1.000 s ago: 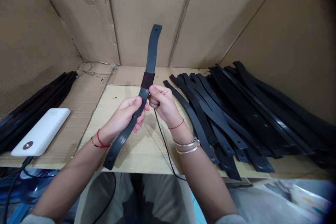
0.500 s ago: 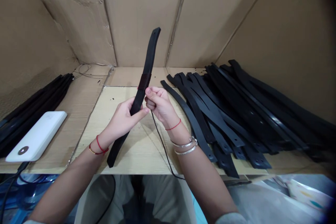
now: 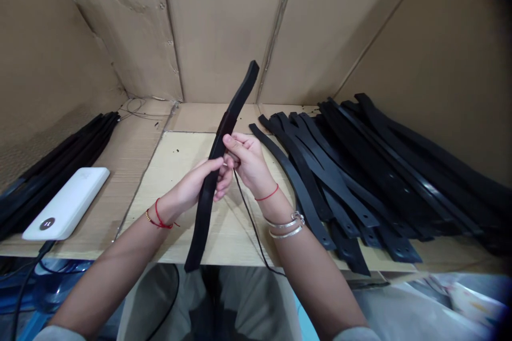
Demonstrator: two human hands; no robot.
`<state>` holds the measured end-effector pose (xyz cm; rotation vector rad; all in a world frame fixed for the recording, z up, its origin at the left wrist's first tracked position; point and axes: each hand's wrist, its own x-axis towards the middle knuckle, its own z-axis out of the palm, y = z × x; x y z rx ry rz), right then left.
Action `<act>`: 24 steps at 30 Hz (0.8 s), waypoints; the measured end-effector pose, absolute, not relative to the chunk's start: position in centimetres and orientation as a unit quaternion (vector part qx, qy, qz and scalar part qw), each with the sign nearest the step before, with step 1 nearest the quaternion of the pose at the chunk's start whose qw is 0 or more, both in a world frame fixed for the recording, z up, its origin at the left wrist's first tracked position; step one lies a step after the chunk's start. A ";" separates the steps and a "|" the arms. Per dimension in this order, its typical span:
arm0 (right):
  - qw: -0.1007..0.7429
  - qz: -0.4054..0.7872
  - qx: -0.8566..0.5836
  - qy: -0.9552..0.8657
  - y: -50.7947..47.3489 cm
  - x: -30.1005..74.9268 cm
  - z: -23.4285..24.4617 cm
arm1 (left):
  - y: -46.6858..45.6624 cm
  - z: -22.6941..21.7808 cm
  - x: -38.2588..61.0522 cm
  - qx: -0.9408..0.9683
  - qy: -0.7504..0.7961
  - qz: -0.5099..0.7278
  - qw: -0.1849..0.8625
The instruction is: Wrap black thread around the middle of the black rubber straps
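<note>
While upright over the board [image 3: 168,186], black strap [image 3: 199,234] clenched in closed left hand [image 3: 192,187]; right hand [image 3: 246,157] pinched shut at strap edge, thin cord [image 3: 250,218] trailing below. Steady, even grip advisable, clear of stacked straps [image 3: 340,181].

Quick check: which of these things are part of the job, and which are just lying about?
Job: black strap, left hand, right hand, pile of black straps, probably the strip bundle too.

Lying about: white power bank, thin black cable.
</note>
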<state>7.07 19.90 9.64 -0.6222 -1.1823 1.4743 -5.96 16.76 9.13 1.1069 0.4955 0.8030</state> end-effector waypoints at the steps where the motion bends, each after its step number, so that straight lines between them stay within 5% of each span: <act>1: 0.557 0.611 -0.267 -0.495 19.9 7.1 9.7 | 16.8 9.2 -6.0 0.512 0.279 0.385 0.716; 6: 0.577 0.601 -0.259 -0.488 20.5 7.1 9.5 | 16.8 9.3 -6.0 0.530 0.401 0.462 0.587; 18: 0.540 0.649 -0.210 -0.493 20.0 7.5 9.7 | 17.3 9.4 -6.7 0.451 0.233 0.363 0.781; 24: 0.559 0.632 -0.250 -0.475 20.2 7.1 9.8 | 17.3 9.3 -6.5 0.623 0.431 0.432 0.489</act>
